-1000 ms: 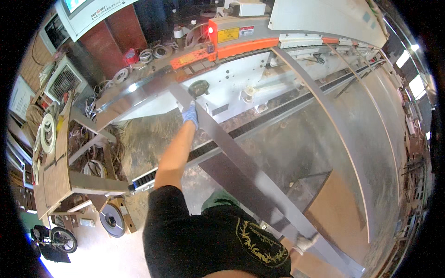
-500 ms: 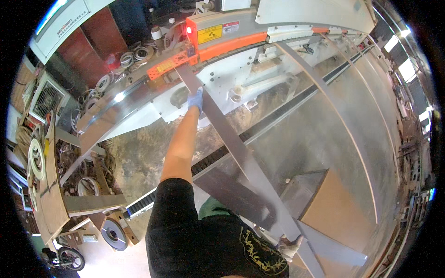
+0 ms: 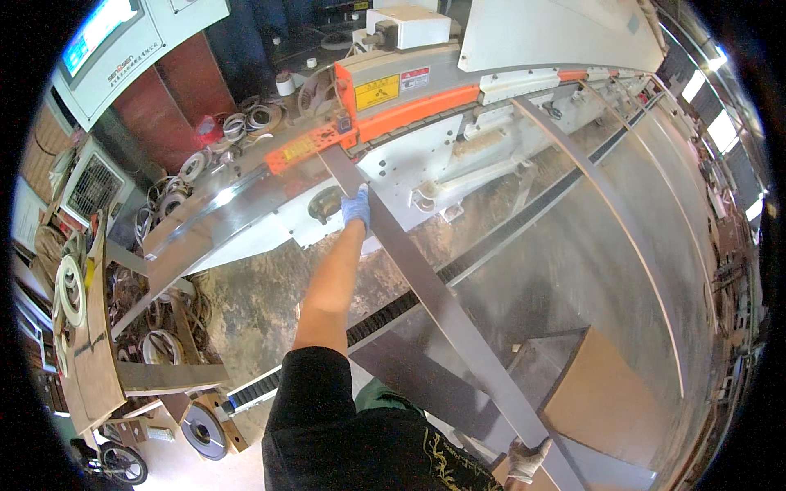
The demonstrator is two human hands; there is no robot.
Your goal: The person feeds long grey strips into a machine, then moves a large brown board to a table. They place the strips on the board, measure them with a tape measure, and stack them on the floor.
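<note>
A long, narrow grey-brown board (image 3: 446, 307) slants across the view, from an orange guard (image 3: 307, 147) on a machine at the far side down to my lower right. My left hand (image 3: 356, 209), in a thin blue glove, grips its left edge close to the far end, fingers partly hidden by the board. Near the board's closer end, my right hand (image 3: 526, 460) in a whitish work glove is closed around the same edge, thumb on top. A wider dark board (image 3: 417, 364) lies beneath it, beside my body.
The white and orange machine (image 3: 442, 110) runs along the far side. Thin curved-looking strips (image 3: 622, 204) extend from it at right. A black-ribbed rail (image 3: 385, 322) crosses the floor. Tape rolls (image 3: 192, 168) crowd the left, beside a wooden table (image 3: 94, 368). A brown panel (image 3: 614, 401) lies lower right.
The whole view has shifted, so the machine sits lower and slightly to the right, and more of the screen at upper left shows. Both hands keep their hold on the board.
</note>
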